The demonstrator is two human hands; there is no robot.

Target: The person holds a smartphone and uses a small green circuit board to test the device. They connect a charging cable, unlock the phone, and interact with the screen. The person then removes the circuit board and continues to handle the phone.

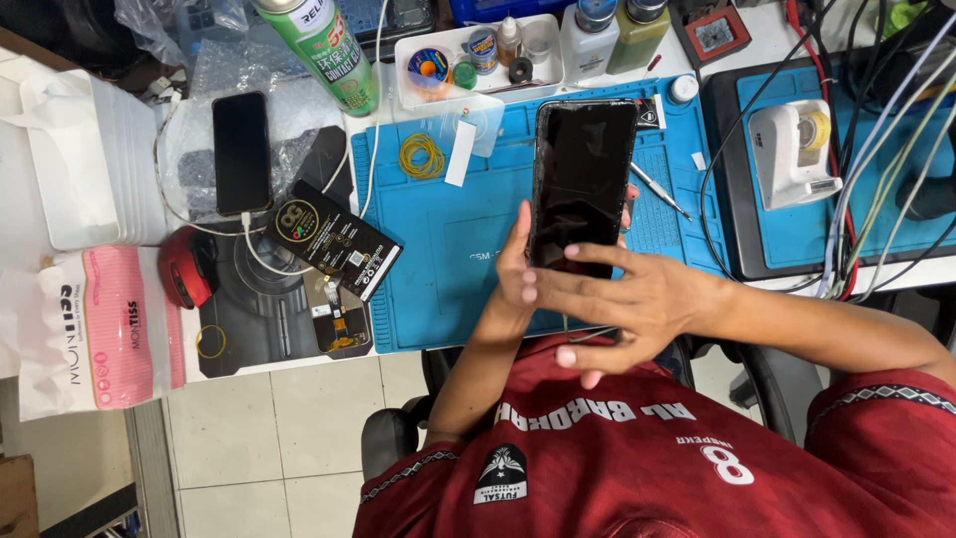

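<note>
A black smartphone [583,169] with a dark screen is held upright over the blue work mat [448,249]. My left hand [513,274] grips its lower left edge from behind, thumb along the side. Across the phone's lower end lies my right hand [627,299], fingers spread, with the fingertips on the bottom of the screen. My red jersey fills the lower part of the view.
A second dark phone [242,149] lies at the left on a white cable. Around it are a green spray can [324,50], a white tray of small bottles [478,55], a yellow wire coil [421,155], a black box [334,239], a white tape dispenser [792,149] and a pink tissue pack [110,329].
</note>
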